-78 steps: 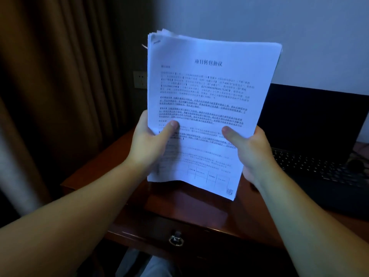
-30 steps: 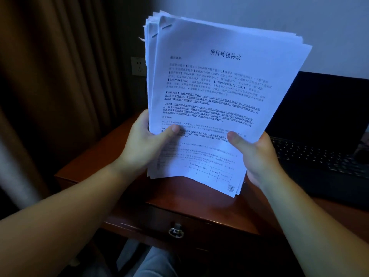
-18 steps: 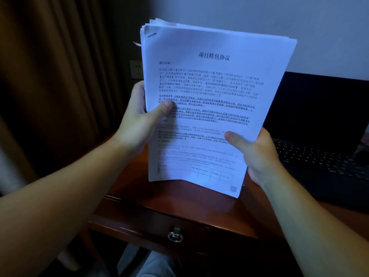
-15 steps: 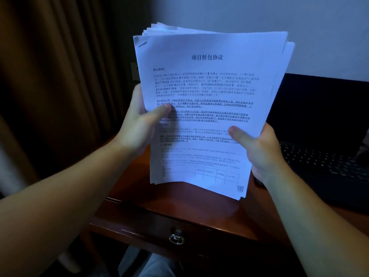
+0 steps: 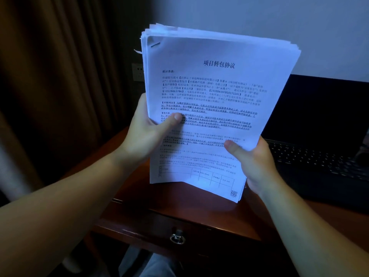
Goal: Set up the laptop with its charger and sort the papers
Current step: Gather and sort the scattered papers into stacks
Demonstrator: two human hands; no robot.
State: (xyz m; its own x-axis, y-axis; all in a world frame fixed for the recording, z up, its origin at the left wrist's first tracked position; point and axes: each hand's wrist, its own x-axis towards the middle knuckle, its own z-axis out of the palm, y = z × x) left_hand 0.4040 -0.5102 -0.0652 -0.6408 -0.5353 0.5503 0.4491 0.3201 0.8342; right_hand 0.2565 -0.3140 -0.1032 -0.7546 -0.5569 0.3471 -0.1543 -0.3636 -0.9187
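A thick stack of papers (image 5: 209, 116) stood almost upright in the air, held up above the brown wooden worktop (image 5: 199, 212) and tipped a little to the right. The left hand (image 5: 147, 134) gripped the stack on its left edge, with the thumb pressed flat on the front page and the fingers curled round behind, out of sight. The right hand (image 5: 253, 162) gripped the stack low on its right side, thumb on the front page too and its fingers hidden behind the sheets. The front page was white with printed black writing, a small table near the bottom and a little square code in the bottom right corner. The top edges of the sheets did not line up neatly. Behind the papers on the right, a dark laptop (image 5: 319, 156) sat open on the worktop, its screen black and its keys showing. A drawer with a metal ring pull (image 5: 177, 237) was in the front of the worktop. A brown curtain (image 5: 60, 86) hung on the left, and a wall socket (image 5: 137, 71) peeked out beside the stack.
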